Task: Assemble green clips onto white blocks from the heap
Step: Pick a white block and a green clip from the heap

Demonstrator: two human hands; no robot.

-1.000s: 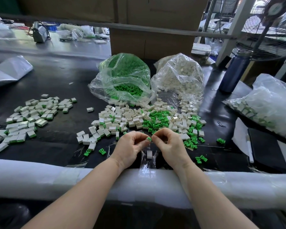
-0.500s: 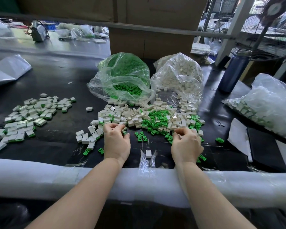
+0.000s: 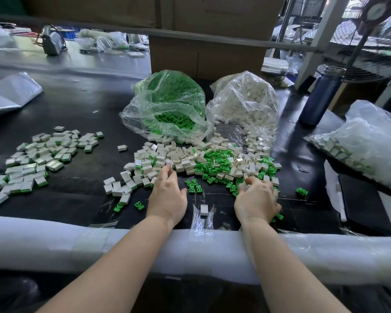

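The right hand's [image 3: 256, 196] fingertips are buried in the near edge of the heap [image 3: 203, 161] of white blocks and green clips, fingers curled under — whether they hold a piece cannot be told. The left hand [image 3: 167, 195] lies palm down, fingers reaching forward onto white blocks at the heap's left edge; its grip is also hidden behind its own knuckles. Both forearms cross the padded table edge [image 3: 54, 240]. One white block [image 3: 204, 209] lies alone between the wrists. Assembled pieces [image 3: 36, 159] spread at far left — bags of green clips [image 3: 167, 105] and white blocks [image 3: 246, 102] stand behind. No writing is legible.
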